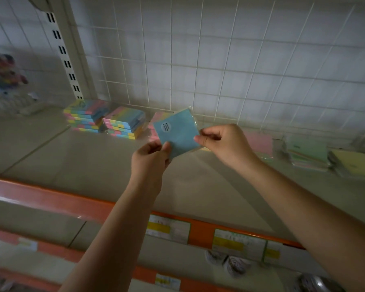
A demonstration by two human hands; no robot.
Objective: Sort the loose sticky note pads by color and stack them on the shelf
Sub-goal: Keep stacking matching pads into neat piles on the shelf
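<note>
both forearms reach up and forward over the shelf (76, 165), meeting at a blue pad (178, 131) held in the air above it. the left hand (150, 158) comes from below, wrist bent back, its fingers curled and its thumb pressed on the blue pad's lower left corner. the right hand (223, 142) comes in from the right, knuckles up, pinching the pad's right corner between thumb and curled fingers. the blue pad is a flat square, turned like a diamond, in a glossy clear wrapper, with a small round white sticker near its left corner.

left of the blue pad, two multicolour stacks (105, 119) of striped pastel pads sit at the back of the shelf, blocky and plastic-wrapped. just behind the blue pad lies a pink pad (154, 127). right of it lie another flat pink pad (260, 143), a green pad pile (308, 152) and a yellow pad (354, 162), all blurred. behind the blue pad runs a white wire grid (219, 60). the shelf is smooth and pale, edged in front by an orange rail (51, 199) with paper price tags (168, 228).
</note>
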